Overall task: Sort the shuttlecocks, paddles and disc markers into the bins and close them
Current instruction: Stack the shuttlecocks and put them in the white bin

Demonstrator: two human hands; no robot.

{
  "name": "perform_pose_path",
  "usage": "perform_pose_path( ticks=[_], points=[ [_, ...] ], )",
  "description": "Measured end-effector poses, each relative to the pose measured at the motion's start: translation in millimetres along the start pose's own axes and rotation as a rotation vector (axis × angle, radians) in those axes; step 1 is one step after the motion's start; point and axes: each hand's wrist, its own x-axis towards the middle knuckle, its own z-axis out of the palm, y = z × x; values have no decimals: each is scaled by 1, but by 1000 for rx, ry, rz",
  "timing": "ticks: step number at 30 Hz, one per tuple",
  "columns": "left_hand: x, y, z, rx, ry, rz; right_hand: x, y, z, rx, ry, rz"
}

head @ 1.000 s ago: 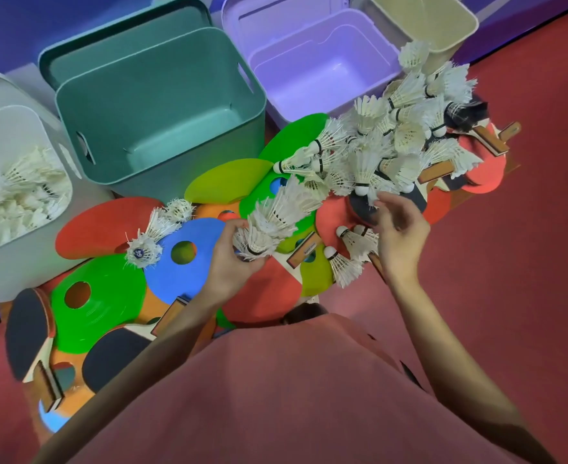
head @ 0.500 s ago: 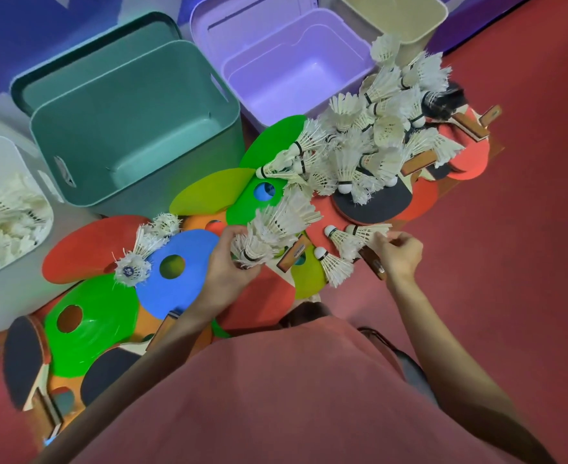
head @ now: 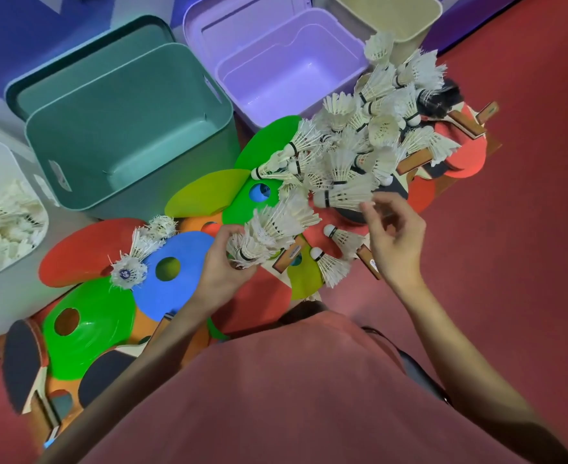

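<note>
Change: since 0.5 s ago the right hand (head: 397,244) has lifted off the shuttlecocks by the paddle handle and risen toward the big heap; the left hand's bundle has stayed put.
Left hand (head: 220,262): centre of the frame, fingers curled around a bundle of shuttlecocks (head: 269,229), feathers fanning toward the upper right.
Right hand: right of centre, fingers loosely spread and half-curled, holding nothing; fingertips just beside 1 shuttlecock (head: 346,195) at the lower edge of the heap.
Loose shuttlecocks: 2 (head: 338,251) lie below the right hand's fingers, beside a paddle handle (head: 369,262); a ragged trio (head: 138,252) lies on the discs at centre left.
Heap of shuttlecocks (head: 373,128): upper right, piled over red and black paddles (head: 467,152).
Disc markers (head: 175,276): red, blue, green, yellow-green and orange, overlapping across the middle and lower left.
More paddles (head: 21,366): lower left, black faces up.
White bin (head: 4,296): left edge, holding shuttlecocks.
Teal bin (head: 132,115): upper left, open.
Lilac bin (head: 276,58): upper centre, open.
Beige bin (head: 393,15): top right.
Floor (head: 510,262): red.
</note>
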Motion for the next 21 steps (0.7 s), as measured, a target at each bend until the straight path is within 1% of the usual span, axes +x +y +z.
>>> perform_pose_path(
  ticks=[2,5,7,12,16,18,21],
  points=[
    [0,2,-1,-7,-12,4,6,-1,8,-8,-118,-48],
    [-1,7,-1,-36,-31,-1,11,-4,21,25,-322,-24],
    [-2,7,-1,-65,-47,-10,13,-7,25,65,-363,-4],
    [-6,1,-3,-131,-28,-35,14,-20,29,203,-327,91],
    [-8,-1,-2,-137,-16,-32,10,-20,25,256,-271,156],
    [-8,-2,-4,-138,-18,-34,10,-18,23,248,-196,188],
    [-9,-4,-8,-155,-16,-50,5,-1,22,171,13,292]
  ],
)
